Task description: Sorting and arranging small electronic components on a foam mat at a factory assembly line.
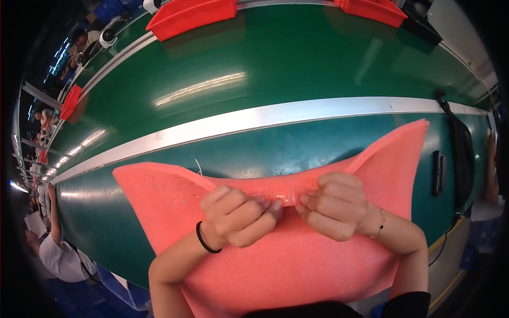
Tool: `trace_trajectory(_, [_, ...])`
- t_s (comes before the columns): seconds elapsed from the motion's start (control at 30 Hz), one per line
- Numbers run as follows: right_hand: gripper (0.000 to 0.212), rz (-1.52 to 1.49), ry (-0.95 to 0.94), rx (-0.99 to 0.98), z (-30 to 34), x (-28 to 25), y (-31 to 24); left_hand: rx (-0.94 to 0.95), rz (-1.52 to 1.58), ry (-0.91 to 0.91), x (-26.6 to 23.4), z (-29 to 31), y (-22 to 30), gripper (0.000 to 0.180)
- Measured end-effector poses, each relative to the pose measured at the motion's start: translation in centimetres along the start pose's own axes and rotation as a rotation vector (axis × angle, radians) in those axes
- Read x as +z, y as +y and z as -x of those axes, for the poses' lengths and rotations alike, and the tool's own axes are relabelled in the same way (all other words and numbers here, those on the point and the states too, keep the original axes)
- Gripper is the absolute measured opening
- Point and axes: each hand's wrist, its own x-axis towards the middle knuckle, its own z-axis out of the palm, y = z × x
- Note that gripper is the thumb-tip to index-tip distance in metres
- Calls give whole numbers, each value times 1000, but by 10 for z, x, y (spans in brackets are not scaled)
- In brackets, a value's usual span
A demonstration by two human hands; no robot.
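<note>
Coral-pink, soft-looking material makes up the wide sheet (297, 270) spread beneath both hands, its near part reaching back from them toward the person's body. The left hand (238, 217) is curled, fingers folded in, thumb and fingertips pinching the sheet's rolled far edge; a black band (200, 237) circles its wrist. The right hand (336, 206) mirrors it, equally closed on the same edge just beside the left, with a thin bracelet (381, 221) behind it. A glossy stretch of the edge shows between the two thumbs. Outward of each hand, a corner of the sheet flares up and away, the left one dotted with small specks. Under it all lies a teal counter (95, 212). To the right of the right hand rest a dark, slim device (438, 172) and, farther out, a black bag (461, 153). Beyond both hands run a white rail (265, 115), then a green surface (318, 63), and farthest ahead, a red bin (193, 18)
</note>
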Motion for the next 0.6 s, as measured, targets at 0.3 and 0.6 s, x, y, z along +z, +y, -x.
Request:
trace_trajectory(0.3, [15, -33, -41, 57, 1, -4, 2, -23, 2, -9, 0, 1, -1, 12])
trace_trajectory(0.6, [24, -14, -122, 335, 5, 8, 15, -326, 108, -85, 19, 5, -15, 23])
